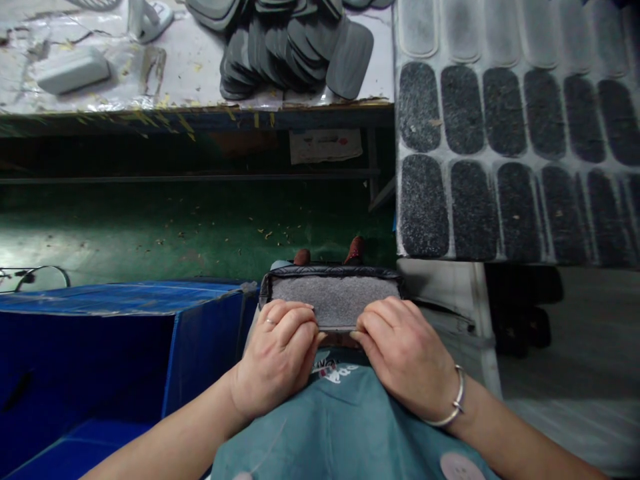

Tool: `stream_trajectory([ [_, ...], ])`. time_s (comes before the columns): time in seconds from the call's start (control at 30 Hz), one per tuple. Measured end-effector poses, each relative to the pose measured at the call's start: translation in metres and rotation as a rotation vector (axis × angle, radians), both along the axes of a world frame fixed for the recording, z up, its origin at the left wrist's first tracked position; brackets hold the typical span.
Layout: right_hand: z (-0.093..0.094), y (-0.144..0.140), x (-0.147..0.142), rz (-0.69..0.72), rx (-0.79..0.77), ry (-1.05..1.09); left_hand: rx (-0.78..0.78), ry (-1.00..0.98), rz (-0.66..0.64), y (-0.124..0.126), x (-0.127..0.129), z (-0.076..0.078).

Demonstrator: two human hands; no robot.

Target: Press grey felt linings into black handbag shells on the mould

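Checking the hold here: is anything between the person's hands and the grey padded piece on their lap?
Nothing visible. The left hand and right hand both rest directly on the near edge of the grey padded piece, fingers curled over it.

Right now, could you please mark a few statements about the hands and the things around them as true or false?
1. Both hands grip the grey pad at its near edge. True.
2. The left hand wears a bracelet. False: the bracelet is on the right hand; the left wears a ring.
3. A blue bin stands to the person's left. True.
4. The pile of dark pads lies on the green floor. False: it lies on the workbench.
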State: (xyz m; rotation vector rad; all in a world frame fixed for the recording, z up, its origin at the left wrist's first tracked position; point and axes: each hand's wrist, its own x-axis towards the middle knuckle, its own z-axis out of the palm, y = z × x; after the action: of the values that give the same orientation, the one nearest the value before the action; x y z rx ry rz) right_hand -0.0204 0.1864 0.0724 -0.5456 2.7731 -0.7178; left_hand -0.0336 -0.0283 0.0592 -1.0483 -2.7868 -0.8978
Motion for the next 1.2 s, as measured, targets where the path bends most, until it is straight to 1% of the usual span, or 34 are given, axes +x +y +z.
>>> stream_trajectory([
  [0.3,0.005,-0.005,-0.003,-0.091,-0.058,-0.033,-0.008,-0.088,0.08,0.007,0.001,0.002],
  [0.47,0.007,-0.007,-0.006,-0.127,-0.039,-0.062,0.005,-0.114,0.123,0.01,0.002,0.003],
  [0.73,0.009,-0.01,-0.011,-0.133,0.009,-0.098,-0.034,-0.112,0.104,0.01,0.0,0.004],
  [0.93,0.008,-0.01,-0.012,-0.141,0.02,-0.108,-0.1,-0.105,0.186,0.015,0.001,0.004],
  [1.2,0.008,-0.011,-0.006,-0.169,0.008,-0.065,-0.123,-0.119,0.177,0.014,0.001,0.005],
])
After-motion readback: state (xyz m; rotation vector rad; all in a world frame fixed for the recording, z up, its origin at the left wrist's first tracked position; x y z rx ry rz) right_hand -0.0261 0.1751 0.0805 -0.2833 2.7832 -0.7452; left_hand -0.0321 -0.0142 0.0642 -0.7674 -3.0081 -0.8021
